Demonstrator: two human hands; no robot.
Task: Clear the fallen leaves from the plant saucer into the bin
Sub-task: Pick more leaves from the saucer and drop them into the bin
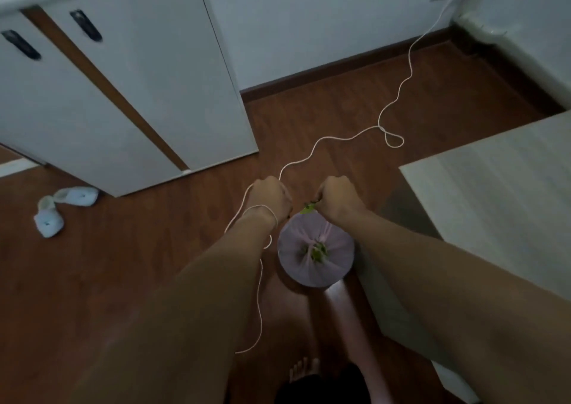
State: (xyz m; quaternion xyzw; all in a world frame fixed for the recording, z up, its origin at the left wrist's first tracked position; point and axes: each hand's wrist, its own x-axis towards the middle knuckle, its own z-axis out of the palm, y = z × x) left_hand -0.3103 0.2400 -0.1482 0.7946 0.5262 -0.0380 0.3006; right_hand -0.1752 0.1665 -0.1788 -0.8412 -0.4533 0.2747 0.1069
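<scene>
step: dropping leaves | right hand (335, 198) pinches green leaves (308, 208) just above the bin (315, 250), more leaves lie inside | left hand (270, 198) clenched, contents unclear, cord (346, 138) over wrist | saucer unseen | next, likely: loosen fingers over the opening

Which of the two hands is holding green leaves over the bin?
The right hand: green leaves stick out of its closed fingers above the bin. The left hand shows none; a white cord crosses it.
</scene>
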